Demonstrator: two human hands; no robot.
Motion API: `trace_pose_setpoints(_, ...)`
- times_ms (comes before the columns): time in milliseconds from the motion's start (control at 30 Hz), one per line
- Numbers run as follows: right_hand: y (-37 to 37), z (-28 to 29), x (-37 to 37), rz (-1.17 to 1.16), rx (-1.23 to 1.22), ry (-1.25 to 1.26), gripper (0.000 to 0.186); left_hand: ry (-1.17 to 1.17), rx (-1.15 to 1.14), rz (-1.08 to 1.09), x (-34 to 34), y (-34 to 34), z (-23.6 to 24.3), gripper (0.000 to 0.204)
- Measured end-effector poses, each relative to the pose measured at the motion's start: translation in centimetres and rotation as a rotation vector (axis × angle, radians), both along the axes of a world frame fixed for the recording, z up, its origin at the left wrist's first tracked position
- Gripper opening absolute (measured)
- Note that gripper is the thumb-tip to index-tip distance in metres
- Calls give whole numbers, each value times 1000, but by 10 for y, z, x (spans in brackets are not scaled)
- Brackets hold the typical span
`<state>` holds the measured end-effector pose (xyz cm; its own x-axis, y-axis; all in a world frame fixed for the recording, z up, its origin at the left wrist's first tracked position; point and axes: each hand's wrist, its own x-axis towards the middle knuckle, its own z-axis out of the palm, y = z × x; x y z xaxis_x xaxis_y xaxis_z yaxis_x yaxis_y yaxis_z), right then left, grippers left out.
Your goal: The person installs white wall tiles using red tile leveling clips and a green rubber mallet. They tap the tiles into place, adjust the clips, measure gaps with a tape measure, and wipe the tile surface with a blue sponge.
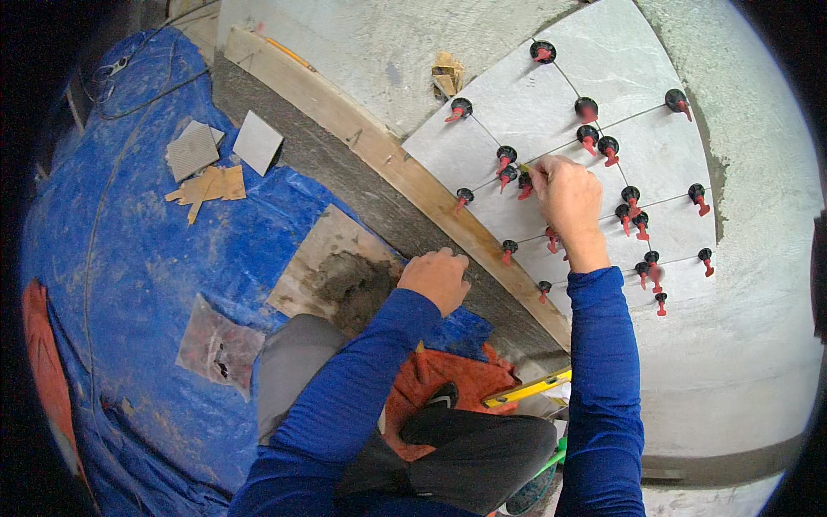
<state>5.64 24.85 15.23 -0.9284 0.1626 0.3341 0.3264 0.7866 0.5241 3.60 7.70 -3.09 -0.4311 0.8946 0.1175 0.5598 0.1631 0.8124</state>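
Light grey tiles [495, 211] lie on a cement surface at the right, with black and red levelling clips [587, 109] along their joints. Over the tiles' left part, my right hand [568, 202] is closed in a pinch. A tiny yellowish bit shows at its fingertips, too small to name, right above one levelling clip [525, 184]. Lower left of that, my left hand [437, 280] has its fingers curled in beside the wooden batten [379, 155]. Whatever those fingers hold, if anything, is hidden from view.
Mortar [357, 289] sits on a board [310, 250] upon the blue tarp [129, 258]. Loose square tiles [258, 142], cardboard scraps [215, 185] and a plastic bag [221, 345] lie there too. A pencil [290, 53] rests by the batten; a yellow level [527, 389] is near my knee.
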Motion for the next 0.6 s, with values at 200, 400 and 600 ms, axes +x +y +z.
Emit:
trace_pose_setpoints(200, -4, -1, -2, -21, -34, -35, 14, -7, 0, -24, -1, 0, 0, 37)
trace_pose_setpoints(400, -2, 1, 4, 32, -16, 25, 13, -23, 6, -14, -2, 0, 0, 37)
trace_pose_setpoints(600, 2, 2, 6, 67, 3, 14, 13, -37, -25, -20, -4, -3, 5, 34)
